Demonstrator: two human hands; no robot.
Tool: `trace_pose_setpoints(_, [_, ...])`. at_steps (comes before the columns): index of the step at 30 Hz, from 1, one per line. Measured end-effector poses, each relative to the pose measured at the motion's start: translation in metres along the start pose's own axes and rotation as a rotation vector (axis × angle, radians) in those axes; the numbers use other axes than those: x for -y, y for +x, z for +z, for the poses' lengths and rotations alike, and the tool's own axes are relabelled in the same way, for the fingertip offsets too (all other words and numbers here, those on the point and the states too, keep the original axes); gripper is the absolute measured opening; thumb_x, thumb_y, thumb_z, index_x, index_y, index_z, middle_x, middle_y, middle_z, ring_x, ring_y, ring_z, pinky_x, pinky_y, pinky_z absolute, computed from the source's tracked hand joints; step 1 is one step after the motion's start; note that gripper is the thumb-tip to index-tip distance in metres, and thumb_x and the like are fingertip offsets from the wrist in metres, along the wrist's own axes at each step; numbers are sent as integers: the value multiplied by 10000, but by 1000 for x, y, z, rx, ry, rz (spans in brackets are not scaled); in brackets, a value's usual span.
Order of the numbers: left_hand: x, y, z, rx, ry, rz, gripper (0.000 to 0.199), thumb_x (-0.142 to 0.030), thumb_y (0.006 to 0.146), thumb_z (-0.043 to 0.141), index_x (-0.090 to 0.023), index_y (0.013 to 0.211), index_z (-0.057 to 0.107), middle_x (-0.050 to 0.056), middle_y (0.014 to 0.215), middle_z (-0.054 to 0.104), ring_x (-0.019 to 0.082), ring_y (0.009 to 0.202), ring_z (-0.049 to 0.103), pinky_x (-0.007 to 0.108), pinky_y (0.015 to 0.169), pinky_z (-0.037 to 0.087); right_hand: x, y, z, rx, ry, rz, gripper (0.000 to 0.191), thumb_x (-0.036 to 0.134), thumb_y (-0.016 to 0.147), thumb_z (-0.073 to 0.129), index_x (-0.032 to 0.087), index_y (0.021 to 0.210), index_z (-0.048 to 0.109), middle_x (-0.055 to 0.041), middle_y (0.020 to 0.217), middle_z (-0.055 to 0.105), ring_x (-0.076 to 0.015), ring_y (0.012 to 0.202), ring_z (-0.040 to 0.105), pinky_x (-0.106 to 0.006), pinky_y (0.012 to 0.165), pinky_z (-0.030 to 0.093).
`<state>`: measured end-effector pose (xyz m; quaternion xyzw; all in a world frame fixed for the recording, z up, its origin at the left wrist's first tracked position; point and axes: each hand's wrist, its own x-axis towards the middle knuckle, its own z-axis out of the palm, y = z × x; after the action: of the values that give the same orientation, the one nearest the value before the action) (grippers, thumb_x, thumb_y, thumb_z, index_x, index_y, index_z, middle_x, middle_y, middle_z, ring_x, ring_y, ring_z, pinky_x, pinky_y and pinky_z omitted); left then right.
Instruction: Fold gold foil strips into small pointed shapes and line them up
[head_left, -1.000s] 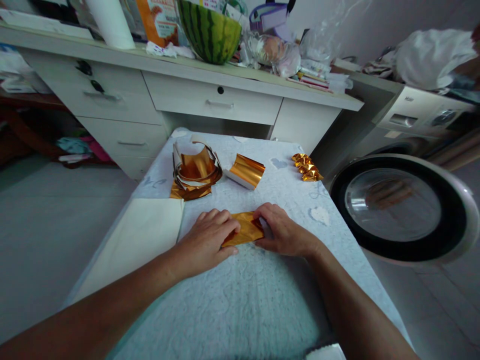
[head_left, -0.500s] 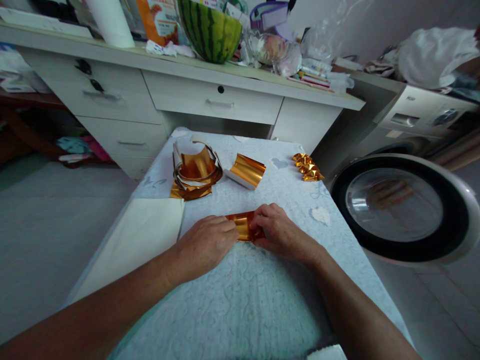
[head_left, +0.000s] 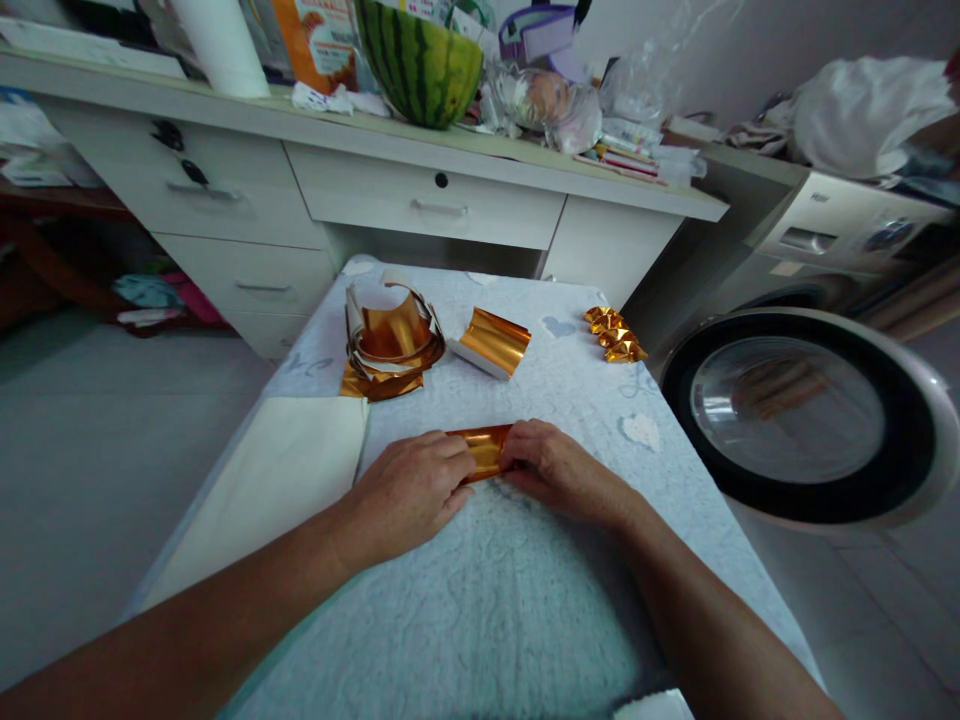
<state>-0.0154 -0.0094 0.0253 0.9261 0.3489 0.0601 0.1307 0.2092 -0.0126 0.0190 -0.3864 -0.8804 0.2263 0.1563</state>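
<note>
A shiny gold foil sheet point(head_left: 486, 450), curled lengthwise, lies on the padded cloth cover between my two hands. My left hand point(head_left: 420, 487) has its fingers closed on the left end, covering it. At the opposite end, my right hand point(head_left: 553, 465) pinches the sheet, thumb low and fingers curled over. Beyond them rests a curved stack of gold foil sheets point(head_left: 493, 343) with pale backs. To its left stands a larger curled bundle of gold foil point(head_left: 394, 335). Several folded gold foil pieces point(head_left: 615, 334) sit in a row at the far right.
A cream sheet point(head_left: 270, 490) covers the left side of the cloth-covered table point(head_left: 510, 600). Behind is a counter with white drawers point(head_left: 427, 195), bearing a cut watermelon point(head_left: 420, 65) and plastic bags. On the right, a washing machine's round door point(head_left: 802, 415) hangs open beside the table.
The foil sheet between my hands is rolled into a narrower curl. My right hand has shifted slightly down toward me, and my left thumb now shows below the fingers.
</note>
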Motion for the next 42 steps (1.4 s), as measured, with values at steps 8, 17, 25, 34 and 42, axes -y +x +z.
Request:
trace_pose_setpoints(8, [5,1,8,-45,-123,-91,224,-189,947,441,-178,828,630,44,894,616,203,902,569,341,795,466,1,2,-1,-11,80,68,82,151,897,582,174,849,644,-38,865,654,-154,837,586,-284,799,436])
trace_pose_setpoints(17, [6,5,7,-11,-91,-160,245,-214,947,424,-171,810,624,49,859,627,203,860,572,341,777,450,1,1,-4,-24,120,142,121,147,903,556,165,816,639,-24,835,642,-127,761,571,-237,723,422])
trace_pose_setpoints(25, [6,5,7,-4,-74,-203,237,-237,948,427,-177,829,623,48,864,657,206,850,603,342,776,451,3,3,-6,-19,20,277,129,169,895,577,143,777,620,-20,762,612,-117,680,522,-228,641,367])
trace_pose_setpoints(34, [7,3,3,-7,-111,-244,217,-222,931,435,-181,810,611,38,843,668,194,827,614,320,752,446,4,6,-1,-21,-69,336,154,187,887,575,147,742,609,-16,732,601,-117,669,494,-236,641,339])
trace_pose_setpoints(42, [8,4,2,2,-55,-282,252,-251,934,422,-178,794,618,56,834,689,201,798,632,330,727,449,2,7,1,-29,-125,381,173,236,882,579,163,727,603,-12,730,608,-119,658,494,-241,623,320])
